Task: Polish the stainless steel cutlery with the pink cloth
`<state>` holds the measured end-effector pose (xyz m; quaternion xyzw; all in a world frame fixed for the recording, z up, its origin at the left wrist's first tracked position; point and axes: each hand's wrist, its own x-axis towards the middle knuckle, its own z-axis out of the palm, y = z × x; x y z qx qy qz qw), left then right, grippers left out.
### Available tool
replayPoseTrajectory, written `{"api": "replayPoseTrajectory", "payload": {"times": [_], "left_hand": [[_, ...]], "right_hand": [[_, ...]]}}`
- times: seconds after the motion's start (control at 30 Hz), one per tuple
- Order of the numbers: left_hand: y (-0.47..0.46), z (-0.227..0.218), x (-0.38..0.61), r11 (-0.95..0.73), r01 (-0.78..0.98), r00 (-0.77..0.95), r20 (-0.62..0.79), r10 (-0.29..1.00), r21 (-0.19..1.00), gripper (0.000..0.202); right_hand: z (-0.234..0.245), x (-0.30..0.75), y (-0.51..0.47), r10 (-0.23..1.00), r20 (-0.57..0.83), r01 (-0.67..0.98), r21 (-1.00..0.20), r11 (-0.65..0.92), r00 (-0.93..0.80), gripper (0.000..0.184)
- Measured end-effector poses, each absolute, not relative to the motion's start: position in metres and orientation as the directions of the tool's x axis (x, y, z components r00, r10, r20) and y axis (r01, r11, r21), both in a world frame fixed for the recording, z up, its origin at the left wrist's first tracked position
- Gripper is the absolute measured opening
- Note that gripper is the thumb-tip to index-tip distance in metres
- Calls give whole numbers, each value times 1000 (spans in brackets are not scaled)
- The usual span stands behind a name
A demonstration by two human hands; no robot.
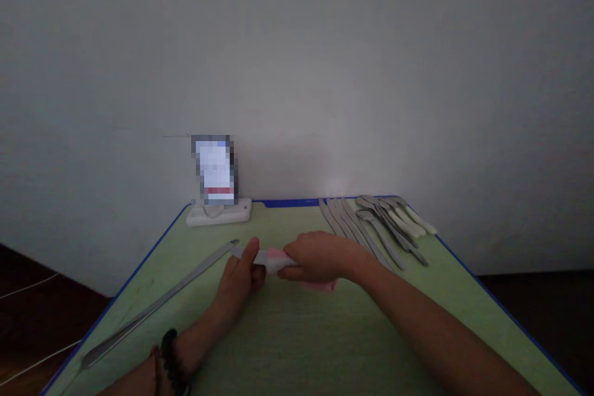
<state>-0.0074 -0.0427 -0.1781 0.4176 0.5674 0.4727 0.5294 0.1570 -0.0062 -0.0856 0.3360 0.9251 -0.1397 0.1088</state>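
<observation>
My left hand [239, 284] is closed around one end of a flat, pale metal utensil [260, 257], thumb pointing up along it. Its kind is hard to tell, since both hands cover parts of it. From the other side my right hand [320, 255] grips a pink and white cloth [277, 258], which is folded about the utensil. A loose pink end of the cloth hangs below the right palm. The two hands are close together over the middle of the table. Left of them lies a long metal utensil [162, 300] with a small bent tip.
The green table [278, 346] has a blue edge and meets a grey wall. Several table knives [355, 229] lie side by side behind my right hand. Beside them are several spoons [392, 219], some with white handles. A blurred-out phone [216, 170] stands on a white base [220, 213].
</observation>
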Motion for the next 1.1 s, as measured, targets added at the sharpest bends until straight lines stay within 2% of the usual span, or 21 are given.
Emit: {"api": "replayPoseTrajectory", "payload": {"times": [0.07, 0.13, 0.27, 0.37, 0.47, 0.67, 0.77, 0.83, 0.93, 1.03, 1.1], "left_hand": [[-42, -174, -8, 206, -83, -159, -217, 963, 975, 53], [-39, -169, -10, 201, -176, -178, -232, 956, 964, 51], [-35, -163, -9, 190, -363, -149, -258, 955, 912, 45], [-35, -164, -7, 197, -426, -116, -270, 956, 883, 43], [-35, -167, -7, 186, -472, -102, -263, 959, 862, 43], [-32, -169, -13, 194, -498, -66, -260, 963, 845, 43], [-32, -170, -14, 207, -454, -56, -259, 964, 867, 45], [-33, -172, -13, 230, -365, -23, -256, 967, 902, 48], [-35, -176, -12, 214, -112, 0, -216, 976, 970, 54], [-35, -176, -13, 152, 107, -19, -151, 988, 983, 60], [-33, -176, -13, 158, 72, -15, -158, 987, 985, 60]], "right_hand": [[-88, 156, -6, 620, -258, 664, -144, 734, -741, 40], [-89, 164, 0, 618, -256, 664, -169, 728, -743, 36], [-84, 195, 19, 598, -266, 654, -336, 677, -756, 28], [-77, 218, 26, 610, -308, 673, -480, 563, -730, 25], [-70, 234, 28, 615, -337, 675, -569, 469, -712, 22], [-64, 244, 28, 646, -400, 737, -536, 411, -650, 21], [-66, 233, 24, 636, -429, 754, -507, 419, -642, 21], [-72, 219, 20, 598, -448, 736, -528, 423, -665, 27], [-86, 195, 16, 486, -444, 651, -609, 453, -753, 33], [-98, 181, 14, 459, -373, 580, -656, 484, -806, 36], [-101, 180, 14, 488, -330, 560, -689, 461, -808, 37]]}}
